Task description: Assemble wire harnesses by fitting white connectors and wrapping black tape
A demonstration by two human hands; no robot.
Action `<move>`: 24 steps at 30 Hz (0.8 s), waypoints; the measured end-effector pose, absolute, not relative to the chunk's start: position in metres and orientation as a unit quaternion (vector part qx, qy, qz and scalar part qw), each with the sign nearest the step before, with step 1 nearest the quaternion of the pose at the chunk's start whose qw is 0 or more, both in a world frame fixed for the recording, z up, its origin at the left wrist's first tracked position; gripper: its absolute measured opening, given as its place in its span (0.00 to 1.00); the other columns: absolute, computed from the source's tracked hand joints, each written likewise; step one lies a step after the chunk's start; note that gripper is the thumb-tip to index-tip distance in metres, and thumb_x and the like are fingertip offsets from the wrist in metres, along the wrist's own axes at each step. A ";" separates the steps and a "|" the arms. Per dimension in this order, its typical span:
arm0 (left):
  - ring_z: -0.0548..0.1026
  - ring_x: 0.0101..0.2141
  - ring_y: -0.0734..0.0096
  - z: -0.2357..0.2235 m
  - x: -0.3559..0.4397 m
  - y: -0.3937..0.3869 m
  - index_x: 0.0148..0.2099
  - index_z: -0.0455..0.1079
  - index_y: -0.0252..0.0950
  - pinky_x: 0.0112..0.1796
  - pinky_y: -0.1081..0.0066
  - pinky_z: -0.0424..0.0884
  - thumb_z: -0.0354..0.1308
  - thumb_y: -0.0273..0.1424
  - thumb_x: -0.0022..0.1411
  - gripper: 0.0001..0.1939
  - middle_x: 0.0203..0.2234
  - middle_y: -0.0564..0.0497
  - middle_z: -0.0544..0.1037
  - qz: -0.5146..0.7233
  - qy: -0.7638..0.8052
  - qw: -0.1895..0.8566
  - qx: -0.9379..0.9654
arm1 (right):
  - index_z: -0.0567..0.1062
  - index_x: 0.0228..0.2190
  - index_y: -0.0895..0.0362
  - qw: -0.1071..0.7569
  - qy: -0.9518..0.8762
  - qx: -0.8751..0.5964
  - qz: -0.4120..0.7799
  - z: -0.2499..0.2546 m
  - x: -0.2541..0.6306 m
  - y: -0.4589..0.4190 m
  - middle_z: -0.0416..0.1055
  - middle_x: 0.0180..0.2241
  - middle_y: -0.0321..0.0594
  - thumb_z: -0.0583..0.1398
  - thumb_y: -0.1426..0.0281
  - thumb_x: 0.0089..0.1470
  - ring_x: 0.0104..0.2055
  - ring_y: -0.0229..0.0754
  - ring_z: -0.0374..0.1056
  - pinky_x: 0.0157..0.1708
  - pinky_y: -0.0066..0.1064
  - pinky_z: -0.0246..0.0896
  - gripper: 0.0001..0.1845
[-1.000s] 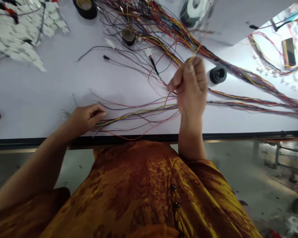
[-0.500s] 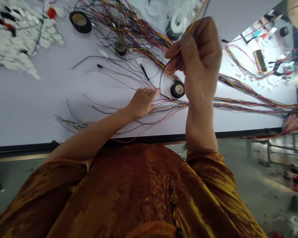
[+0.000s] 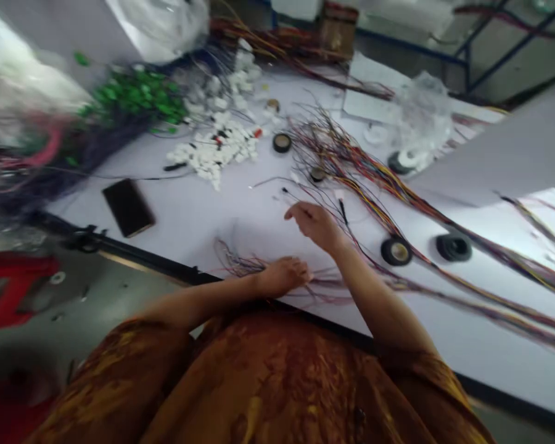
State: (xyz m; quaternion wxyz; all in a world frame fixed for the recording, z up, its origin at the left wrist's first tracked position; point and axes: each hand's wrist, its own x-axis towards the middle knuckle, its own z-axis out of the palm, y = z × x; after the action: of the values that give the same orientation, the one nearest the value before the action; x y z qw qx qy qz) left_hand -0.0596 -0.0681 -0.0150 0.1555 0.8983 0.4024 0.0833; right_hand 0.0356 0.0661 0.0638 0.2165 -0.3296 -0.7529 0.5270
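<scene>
My left hand (image 3: 284, 275) lies on a bundle of thin coloured wires (image 3: 240, 265) near the front edge of the white table (image 3: 189, 216), fingers curled down on them. My right hand (image 3: 313, 223) hovers a little farther in, over loose wires with small connectors (image 3: 340, 196); its fingers are bent together and a thin wire seems to run from them, though motion blur hides the grip. A long multicoloured wire harness (image 3: 444, 222) runs from the table's middle off to the right.
Two black tape rolls (image 3: 396, 251) (image 3: 453, 247) lie right of my hands, and two more (image 3: 282, 142) (image 3: 317, 174) farther back. A dark phone (image 3: 128, 206) lies at the left. A heap of white connectors (image 3: 215, 151), green parts (image 3: 134, 98) and plastic bags (image 3: 420, 117) fill the back.
The camera has swung left and up, showing the table's far side. My right hand has dropped from its raised position to just above the table. My left hand has moved back toward the table edge.
</scene>
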 end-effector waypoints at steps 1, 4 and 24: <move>0.73 0.38 0.61 -0.016 -0.067 -0.073 0.48 0.73 0.37 0.38 0.62 0.69 0.47 0.30 0.72 0.13 0.37 0.43 0.77 0.089 0.392 0.161 0.902 | 0.78 0.29 0.58 0.184 -0.760 -0.327 0.530 0.048 0.020 0.068 0.63 0.18 0.30 0.54 0.66 0.59 0.22 0.33 0.58 0.27 0.26 0.55 0.15; 0.74 0.37 0.61 -0.014 -0.091 -0.091 0.42 0.72 0.37 0.39 0.62 0.71 0.51 0.32 0.70 0.09 0.37 0.43 0.77 0.101 0.414 0.191 0.884 | 0.77 0.24 0.58 0.169 -0.760 -0.360 0.514 0.012 -0.013 0.077 0.70 0.22 0.35 0.54 0.67 0.54 0.28 0.37 0.65 0.32 0.28 0.58 0.14; 0.73 0.38 0.63 -0.002 -0.420 0.034 0.53 0.75 0.35 0.45 0.65 0.68 0.61 0.31 0.57 0.21 0.47 0.43 0.74 0.217 0.848 0.100 0.474 | 0.80 0.42 0.54 0.197 -0.652 -0.446 0.581 0.003 0.009 0.062 0.58 0.20 0.31 0.58 0.57 0.58 0.20 0.38 0.54 0.20 0.30 0.51 0.19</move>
State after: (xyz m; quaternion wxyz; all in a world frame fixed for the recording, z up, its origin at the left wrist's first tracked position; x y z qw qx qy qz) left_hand -0.4204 0.0341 -0.0023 0.1001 0.4737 0.8476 0.2173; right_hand 0.0086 0.0617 0.0031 0.1970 -0.4460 -0.6521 0.5806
